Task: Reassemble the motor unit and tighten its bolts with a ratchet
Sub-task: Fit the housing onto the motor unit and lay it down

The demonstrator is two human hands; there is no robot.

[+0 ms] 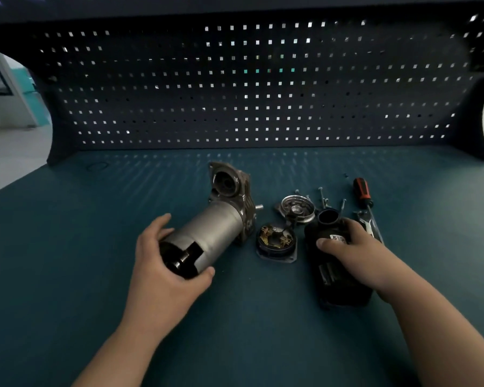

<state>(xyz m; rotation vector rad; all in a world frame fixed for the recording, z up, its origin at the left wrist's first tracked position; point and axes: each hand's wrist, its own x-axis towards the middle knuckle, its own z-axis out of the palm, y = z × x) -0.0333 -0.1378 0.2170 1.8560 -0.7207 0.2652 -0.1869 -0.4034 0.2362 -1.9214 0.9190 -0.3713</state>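
"While the parts lie spread out like this, how far along is the job?"

"Barely begun, I'd judge. The motor body (213, 224) lies on its side on the worktop (81, 247), its near end open and nothing bolted onto it."

"And the hands?"

"The left grip (162, 263) is curled round the body's near end, thumb on one side, fingers on the other. The right grip (352, 252) is curled over a black casing (336, 277) that lies well right of the body, thumb pressed on top."

"What's loose?"

"The brush plate (275, 241) lies between body and casing, in neither hand. The end cap (298, 210) sits just behind it, and the bolts (323, 196) are scattered beside that, none fitted."

"Tools?"

"A screwdriver (362, 194) and a spanner (365, 219) lie at the right, untouched. I can't make out a ratchet."

"So what's left?"

"Nearly everything, I'd say: seat the plate and cap, join the casing, thread the bolts, tighten them."
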